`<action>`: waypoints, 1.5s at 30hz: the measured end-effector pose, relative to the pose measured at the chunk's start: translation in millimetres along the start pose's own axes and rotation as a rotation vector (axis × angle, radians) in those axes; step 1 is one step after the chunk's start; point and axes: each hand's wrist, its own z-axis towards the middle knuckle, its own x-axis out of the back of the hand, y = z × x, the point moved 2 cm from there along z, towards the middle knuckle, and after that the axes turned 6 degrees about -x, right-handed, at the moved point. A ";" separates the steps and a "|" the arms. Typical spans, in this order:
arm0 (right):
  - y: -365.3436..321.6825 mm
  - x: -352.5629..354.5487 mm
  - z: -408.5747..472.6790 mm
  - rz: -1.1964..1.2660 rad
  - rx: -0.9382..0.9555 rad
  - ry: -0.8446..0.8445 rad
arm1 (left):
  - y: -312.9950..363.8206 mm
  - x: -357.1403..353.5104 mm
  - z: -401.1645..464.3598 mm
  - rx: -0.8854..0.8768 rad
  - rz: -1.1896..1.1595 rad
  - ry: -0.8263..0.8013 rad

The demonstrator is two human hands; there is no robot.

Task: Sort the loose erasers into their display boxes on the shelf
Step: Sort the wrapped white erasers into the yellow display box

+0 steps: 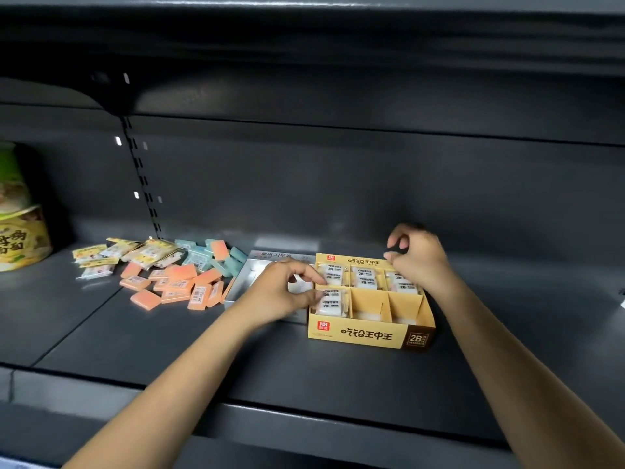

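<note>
A yellow display box (368,335) with several compartments stands on the dark shelf, right of centre. White wrapped 2B erasers (365,277) fill its back row, and one stack (333,304) sits in the front-left compartment. My left hand (282,294) pinches the top of that front-left stack between thumb and forefinger. Over the box's back right corner, my right hand (419,258) has its fingers curled together, and I cannot see whether they hold anything. A silver-white open box (241,282) lies just left of the yellow one, partly behind my left hand.
Loose erasers lie in a pile at the left: orange ones (176,286), teal ones (218,262) and yellow-wrapped ones (135,253). Stacked noodle cups (20,238) stand at the far left. The shelf's front lip (304,421) runs below my forearms.
</note>
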 end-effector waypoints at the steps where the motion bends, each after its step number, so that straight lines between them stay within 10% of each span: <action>1: -10.5 -3.7 -0.1 0.033 0.026 0.004 | -2.9 7.6 -2.7 0.014 0.008 0.003; 28: -246.3 -221.0 -31.6 0.141 0.268 -0.307 | -211.9 265.5 -107.9 0.372 0.188 0.382; 45: -267.3 -272.4 -37.3 -0.299 0.365 -0.213 | -256.6 269.0 -90.8 0.270 0.614 0.167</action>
